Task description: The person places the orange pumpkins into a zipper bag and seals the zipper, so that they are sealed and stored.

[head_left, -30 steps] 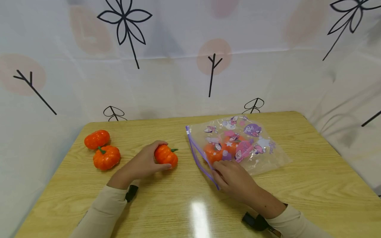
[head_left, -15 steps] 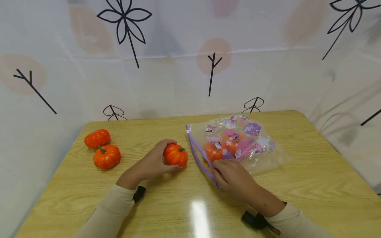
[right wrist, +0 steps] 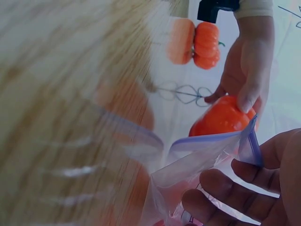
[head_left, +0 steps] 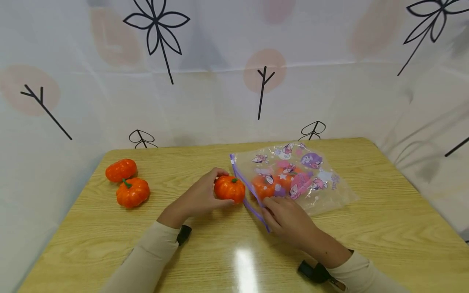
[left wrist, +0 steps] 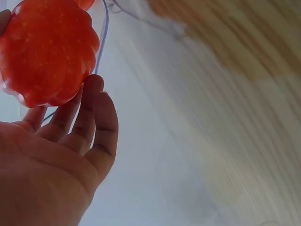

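Observation:
My left hand [head_left: 199,196] grips a small orange pumpkin [head_left: 230,189] with a green stem, thumb on the near side and fingers behind it. The pumpkin is right at the mouth of a clear zip bag [head_left: 329,191] printed with pink and purple figures. My right hand [head_left: 289,219] pinches the near part of the bag's purple zip edge [right wrist: 207,137], which stands parted in the right wrist view. Several orange pumpkins [head_left: 263,188] show through the plastic inside the bag. In the left wrist view the held pumpkin [left wrist: 49,52] rests against the curved fingers.
Two more orange pumpkins stand at the left of the wooden table [head_left: 205,260]: one upright with its stem up [head_left: 133,193], the other behind it [head_left: 121,170]. A pale cloth [head_left: 220,101] with drawn flowers and twigs hangs behind the table.
My left hand has carried the pumpkin to the right, up to the bag's mouth. My right hand and the bag have stayed in nearly the same place.

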### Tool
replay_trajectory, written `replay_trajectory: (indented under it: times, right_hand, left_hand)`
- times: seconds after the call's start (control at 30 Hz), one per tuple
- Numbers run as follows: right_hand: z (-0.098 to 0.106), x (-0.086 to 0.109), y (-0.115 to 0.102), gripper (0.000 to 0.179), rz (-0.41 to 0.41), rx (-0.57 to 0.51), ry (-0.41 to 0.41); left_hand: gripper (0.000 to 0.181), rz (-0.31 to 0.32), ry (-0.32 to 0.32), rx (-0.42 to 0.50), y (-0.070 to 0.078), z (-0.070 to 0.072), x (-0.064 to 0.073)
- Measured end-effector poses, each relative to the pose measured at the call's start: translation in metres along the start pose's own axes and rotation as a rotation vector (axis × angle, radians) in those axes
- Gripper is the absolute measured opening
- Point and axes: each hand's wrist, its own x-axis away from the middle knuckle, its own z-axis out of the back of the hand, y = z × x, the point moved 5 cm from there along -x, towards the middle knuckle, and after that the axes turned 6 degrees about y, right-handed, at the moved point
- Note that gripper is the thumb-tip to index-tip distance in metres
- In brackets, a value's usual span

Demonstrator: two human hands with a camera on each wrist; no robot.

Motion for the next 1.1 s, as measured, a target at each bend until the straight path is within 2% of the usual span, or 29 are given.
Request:
replay_trajectory:
  times: [0.27, 0.47, 0.63, 0.87, 1.1]
  right_hand:
    - [0.001, -0.001, -0.001, 0.011, 0.012, 0.005, 0.028]
    - [0.001, 0.000, -0.001, 0.012, 0.006, -0.001, 0.031]
    - [0.003, -0.001, -0.002, 0.014, 0.011, -0.024, 0.057]
    - [0.003, 0.000, -0.001, 0.016, 0.003, -0.056, 0.047]
    - [0.004, 0.000, -0.002, 0.022, 0.017, -0.066, 0.044]
  left_hand:
    - [0.069, -0.031, -0.029, 0.051, 0.003, -0.008, -0.001]
    - [0.069, -0.061, -0.052, 0.037, 0.005, -0.015, 0.000]
    - [0.071, -0.083, -0.075, 0.062, 0.008, -0.020, 0.001]
    - [0.069, -0.081, -0.110, 0.108, 0.009, -0.023, 0.003]
    - [0.066, -0.062, -0.116, 0.113, 0.012, -0.024, 0.005]
